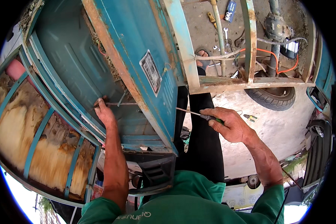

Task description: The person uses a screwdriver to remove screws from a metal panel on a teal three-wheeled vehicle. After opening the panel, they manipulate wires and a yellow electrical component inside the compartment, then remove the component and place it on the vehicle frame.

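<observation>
The right hand (230,126) grips a screwdriver (211,118), its tip at the teal panel's (128,39) right edge, above the lower corner. The left hand (105,113), fingers bent, is at a thin rod's (130,103) end beyond the rusty left edge, its hold unclear. Work seems underway; what is fastened or loosened cannot be told.

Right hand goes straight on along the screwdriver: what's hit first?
Likely the teal metal panel: the screwdriver in the right hand points at its edge. Whether the tip already touches is unclear from this view.
</observation>
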A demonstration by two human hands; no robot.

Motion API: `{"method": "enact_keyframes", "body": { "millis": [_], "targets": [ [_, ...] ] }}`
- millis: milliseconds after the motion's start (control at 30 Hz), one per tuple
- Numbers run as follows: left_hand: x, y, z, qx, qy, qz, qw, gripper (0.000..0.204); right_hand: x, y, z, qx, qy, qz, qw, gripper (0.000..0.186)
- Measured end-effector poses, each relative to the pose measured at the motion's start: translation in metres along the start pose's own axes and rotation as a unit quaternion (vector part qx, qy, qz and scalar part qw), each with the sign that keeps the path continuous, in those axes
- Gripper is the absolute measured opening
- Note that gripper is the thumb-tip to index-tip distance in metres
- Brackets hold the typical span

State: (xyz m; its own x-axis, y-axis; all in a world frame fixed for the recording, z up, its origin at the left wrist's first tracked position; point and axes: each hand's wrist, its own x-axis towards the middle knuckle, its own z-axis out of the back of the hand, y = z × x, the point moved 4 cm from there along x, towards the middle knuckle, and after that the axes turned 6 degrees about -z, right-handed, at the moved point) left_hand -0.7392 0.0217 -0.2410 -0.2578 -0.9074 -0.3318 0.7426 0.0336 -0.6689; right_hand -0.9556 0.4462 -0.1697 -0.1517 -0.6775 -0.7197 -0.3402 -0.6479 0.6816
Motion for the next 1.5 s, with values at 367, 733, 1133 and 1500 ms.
{"method": "enact_keyframes", "body": {
  "millis": [367,733,1133,1500],
  "targets": [
    [0.0,-0.004,-0.004,0.066,-0.06,-0.036,0.995,0.044,0.043,-0.007,0.002,0.041,0.012,0.069,0.997,0.034],
    [-0.003,-0.004,-0.004,0.012,-0.037,-0.002,0.999,0.03,0.057,0.007,0.024,-0.121,-0.047,0.173,0.976,0.033],
    [-0.023,-0.017,0.008,-0.339,0.134,0.124,0.923,0.07,0.091,-0.002,0.033,0.127,0.256,-0.203,0.937,0.04],
    [-0.029,-0.01,0.01,-0.287,0.109,0.155,0.939,0.066,0.106,-0.004,0.034,-0.101,0.202,-0.024,0.974,0.044]
  ]
}}
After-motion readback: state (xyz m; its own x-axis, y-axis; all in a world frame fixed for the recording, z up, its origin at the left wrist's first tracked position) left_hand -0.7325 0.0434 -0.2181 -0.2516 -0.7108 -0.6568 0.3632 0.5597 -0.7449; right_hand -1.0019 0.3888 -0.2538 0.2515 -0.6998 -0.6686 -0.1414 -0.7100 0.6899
